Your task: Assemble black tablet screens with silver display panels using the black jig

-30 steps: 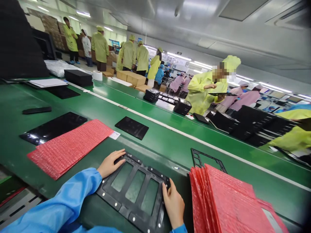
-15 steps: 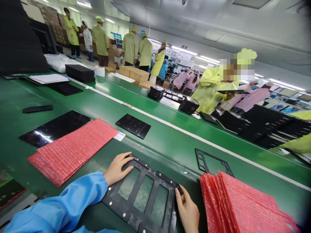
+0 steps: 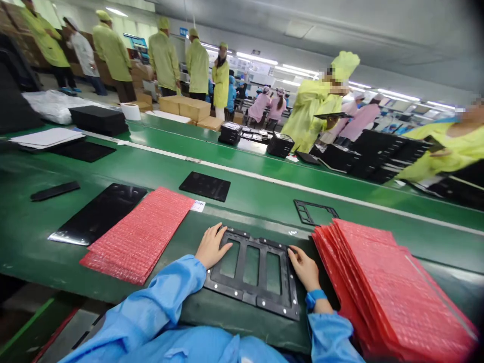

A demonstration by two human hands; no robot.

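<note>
Both my hands rest on a black multi-window frame (image 3: pixel 249 297), which has three rectangular openings and small white dots along its rails. It lies on the green conveyor belt (image 3: pixel 242 214). My left hand (image 3: pixel 212 246) presses on the frame's left end, with its fingers over the edge. My right hand (image 3: pixel 303 268) holds the right side, and a blue band circles that wrist. Blue sleeves cover both forearms. A stack of red bubble bags (image 3: pixel 393 287) stands just beyond my right hand.
A second red bag pile (image 3: pixel 138 234) lies left of the frame, beside black panels (image 3: pixel 99 214) (image 3: pixel 204 186). An empty black frame (image 3: pixel 315 212) lies ahead. Beyond a parallel belt, co-workers in yellow gowns (image 3: pixel 317 108) stand among black stacks (image 3: pixel 378 156).
The view has swung and drawn back, so the frame looks smaller and squarer. Both hands remain on it. The red stack now sits nearer my right hand, and a co-worker appears at the right.
</note>
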